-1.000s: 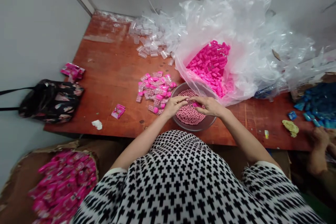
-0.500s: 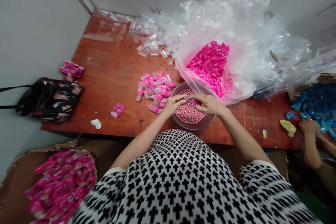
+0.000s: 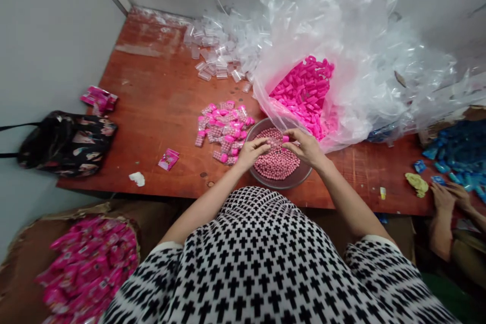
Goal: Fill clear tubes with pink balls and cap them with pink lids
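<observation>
Above a round grey bowl (image 3: 261, 182) of small pink beads (image 3: 276, 164), my left hand (image 3: 253, 153) pinches a small clear container (image 3: 272, 143), partly hidden by the fingers. Facing it over the bowl's right side, my right hand (image 3: 304, 148) holds a bright pink cap (image 3: 285, 139) between thumb and fingers. The cap and the container are apart. Left of the bowl lies a pile of bead-filled containers (image 3: 224, 129) with pink caps. Behind the bowl, pink caps (image 3: 306, 92) fill an open clear plastic bag (image 3: 341, 35).
Clear empty containers (image 3: 220, 53) are heaped at the back of the red-brown table (image 3: 152, 96). A dark patterned bag (image 3: 72, 144) and pink packets (image 3: 169, 159) lie left. A box of pink packets (image 3: 91, 263) stands below. Another person's hands (image 3: 448, 197) are near blue items at right.
My right hand has drawn slightly away from my left, and the pink cap between its fingers now shows clearly. The other person's hands have shifted, with a blue packet beside them.
</observation>
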### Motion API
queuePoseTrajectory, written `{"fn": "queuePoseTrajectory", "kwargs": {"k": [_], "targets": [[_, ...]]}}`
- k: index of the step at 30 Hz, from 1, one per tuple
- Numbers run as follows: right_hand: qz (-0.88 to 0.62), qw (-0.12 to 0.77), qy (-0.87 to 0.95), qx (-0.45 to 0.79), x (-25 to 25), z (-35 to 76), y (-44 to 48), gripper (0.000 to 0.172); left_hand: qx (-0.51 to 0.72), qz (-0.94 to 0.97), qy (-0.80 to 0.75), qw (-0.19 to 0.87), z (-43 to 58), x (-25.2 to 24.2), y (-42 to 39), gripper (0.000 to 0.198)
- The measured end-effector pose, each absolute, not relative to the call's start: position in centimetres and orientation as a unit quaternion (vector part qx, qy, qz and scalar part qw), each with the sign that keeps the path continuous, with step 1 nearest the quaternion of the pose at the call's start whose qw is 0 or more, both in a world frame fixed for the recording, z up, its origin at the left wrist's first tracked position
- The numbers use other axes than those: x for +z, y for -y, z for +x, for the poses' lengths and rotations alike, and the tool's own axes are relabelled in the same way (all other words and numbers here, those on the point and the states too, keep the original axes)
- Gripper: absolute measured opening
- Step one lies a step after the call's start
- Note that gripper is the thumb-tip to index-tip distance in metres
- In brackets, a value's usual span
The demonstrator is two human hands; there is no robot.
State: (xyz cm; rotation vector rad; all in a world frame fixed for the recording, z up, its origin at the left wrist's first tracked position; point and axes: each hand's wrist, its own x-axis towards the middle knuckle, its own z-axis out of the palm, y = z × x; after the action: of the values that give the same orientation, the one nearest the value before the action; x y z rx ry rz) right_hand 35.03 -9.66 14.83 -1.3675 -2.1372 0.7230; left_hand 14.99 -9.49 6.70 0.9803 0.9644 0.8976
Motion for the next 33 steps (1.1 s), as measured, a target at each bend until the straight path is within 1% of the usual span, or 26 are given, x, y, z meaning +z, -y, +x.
{"fn": "queuePoseTrajectory", "kwargs": {"k": [2,5,9,13,17,19,21,24,26,27,30,33], "targets": [[-0.464,0.265,0.808,0.247,14.5,34.6,9.3,0.027,0.400,0.484,-0.430,0.648,15.2,7.1,9.6,0.044],[-0.422,0.267,0.830,0.250,14.1,34.3,8.9,0.027,0.412,0.550,-0.432,0.584,15.3,7.8,9.5,0.033],[-0.418,0.270,0.833,0.243,13.6,34.3,9.2,0.026,0.427,0.611,-0.422,0.516,15.1,8.5,9.6,0.026],[-0.413,0.253,0.843,0.234,13.6,34.2,10.3,0.021,0.418,0.649,-0.406,0.490,14.9,8.9,9.9,0.024],[-0.437,0.221,0.838,0.241,13.3,33.8,11.4,0.021,0.397,0.659,-0.398,0.500,15.1,8.8,10.4,0.022],[-0.450,0.233,0.814,0.283,13.0,33.8,11.5,0.022,0.395,0.629,-0.408,0.530,15.4,8.6,10.5,0.022],[-0.466,0.277,0.756,0.366,12.7,33.9,11.4,0.028,0.409,0.552,-0.425,0.590,15.6,8.4,10.6,0.027],[-0.466,0.365,0.586,0.553,12.4,34.5,11.4,0.044,0.445,0.369,-0.449,0.682,15.9,8.3,10.7,0.041],[-0.444,0.400,0.473,0.647,12.1,34.8,11.6,0.046,0.455,0.280,-0.451,0.715,15.9,8.4,10.7,0.046],[-0.436,0.405,0.437,0.675,11.8,34.9,11.8,0.045,0.456,0.258,-0.450,0.723,15.8,8.5,10.7,0.048],[-0.434,0.413,0.391,0.699,11.0,34.8,12.4,0.041,0.461,0.271,-0.461,0.709,15.6,8.3,10.7,0.047],[-0.445,0.453,0.357,0.685,10.6,34.3,12.4,0.029,0.464,0.365,-0.479,0.650,15.1,8.0,10.7,0.041]]}}
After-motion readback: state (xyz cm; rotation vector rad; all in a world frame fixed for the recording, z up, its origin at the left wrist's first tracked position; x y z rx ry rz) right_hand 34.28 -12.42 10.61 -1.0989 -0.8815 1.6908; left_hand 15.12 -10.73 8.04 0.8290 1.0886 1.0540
